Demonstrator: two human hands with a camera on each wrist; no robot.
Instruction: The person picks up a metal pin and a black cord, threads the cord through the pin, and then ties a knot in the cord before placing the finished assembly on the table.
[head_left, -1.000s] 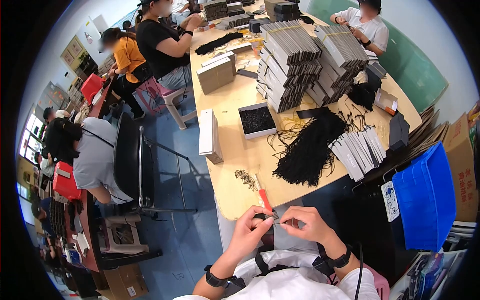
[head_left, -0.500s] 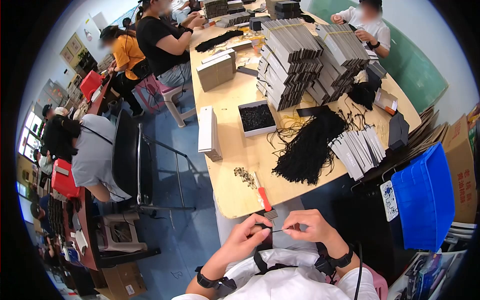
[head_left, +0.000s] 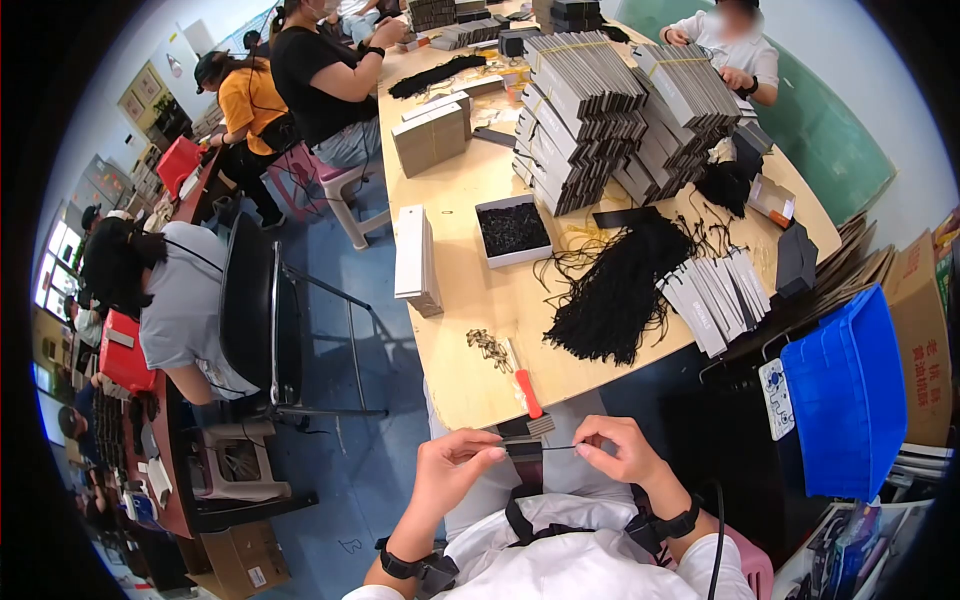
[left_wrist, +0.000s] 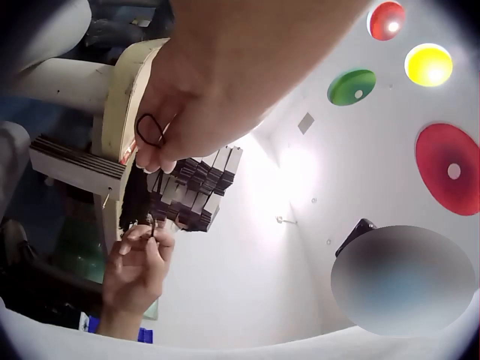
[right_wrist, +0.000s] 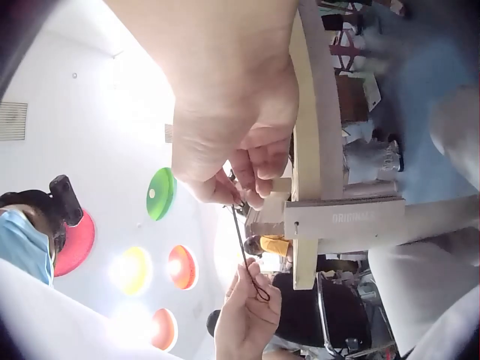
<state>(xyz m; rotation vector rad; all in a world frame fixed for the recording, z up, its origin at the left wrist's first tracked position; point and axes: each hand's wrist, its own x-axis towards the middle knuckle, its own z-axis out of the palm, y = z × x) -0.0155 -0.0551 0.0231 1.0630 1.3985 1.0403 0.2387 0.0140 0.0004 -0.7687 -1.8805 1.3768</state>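
Observation:
A thin black cord (right_wrist: pixel 240 236) runs straight between my two hands above my lap. My left hand (head_left: pixel 450 470) pinches one end between thumb and fingers, and a small loop of the cord stands out from that hand in the left wrist view. The other end is pinched in the fingertips of my right hand (head_left: pixel 622 450). Just below the hands, at the table edge, is a stack of grey tags (right_wrist: pixel 352 217) with printed letters and a hole near one end.
On the table (head_left: pixel 470 395) lie a red-handled tool (head_left: pixel 527 390), small brass-coloured pieces (head_left: pixel 487 348), a heap of black cords (head_left: pixel 610 300) and fanned tags (head_left: pixel 715 305). Behind stand a box of black bits (head_left: pixel 520 262) and tall card stacks (head_left: pixel 580 90). A blue bin (head_left: pixel 845 390) is at right.
My hands have drawn apart, the left one moving left, and a longer stretch of cord now shows between them. The tag stack below has come into fuller view.

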